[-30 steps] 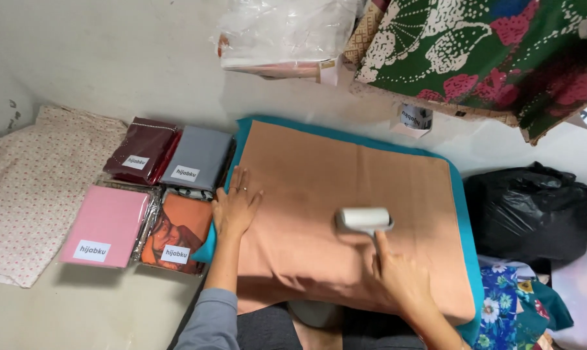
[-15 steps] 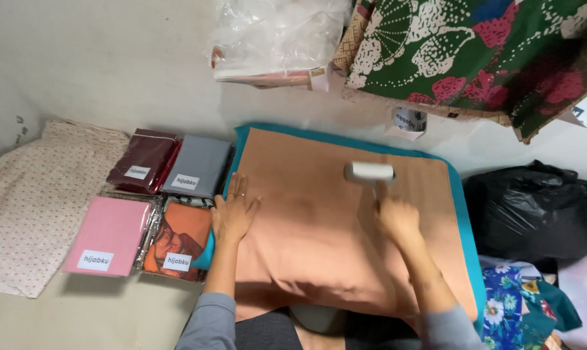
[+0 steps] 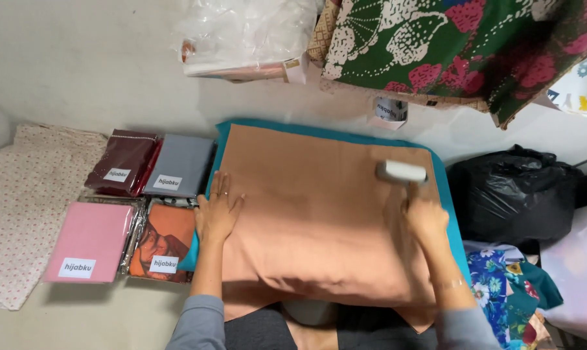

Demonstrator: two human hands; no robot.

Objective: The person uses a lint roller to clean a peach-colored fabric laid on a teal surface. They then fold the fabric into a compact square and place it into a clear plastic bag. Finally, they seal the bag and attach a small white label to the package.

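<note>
Nearest the camera, the grey sleeves of the person lead out over a folded brown cloth (image 3: 319,214) that lies spread on a teal pad (image 3: 450,214). On its near left edge the left hand (image 3: 217,212) rests flat, fingers spread, its grip released and pressing the cloth down. Further out on the right, the right hand (image 3: 425,217) has its grip clenched on the handle of a white lint roller (image 3: 402,172); the roller head stands just beyond the fingers, touching the cloth close to its far right corner.

As a judgement, the roller sits so near the edge that it could run off onto the teal pad, or its sticky face could lift and crease the cloth corner, since the flat hand holds only the opposite side, well apart. A tug might also drag the whole cloth askew.

Left of the pad lie four wrapped fabric packets (image 3: 128,207) in pink, orange, maroon and grey, just beside the left hand. To the right bulges a black plastic bag (image 3: 514,194). Beyond, a clear plastic bundle (image 3: 241,35) and a green floral cloth (image 3: 449,45) lie at the far side.
</note>
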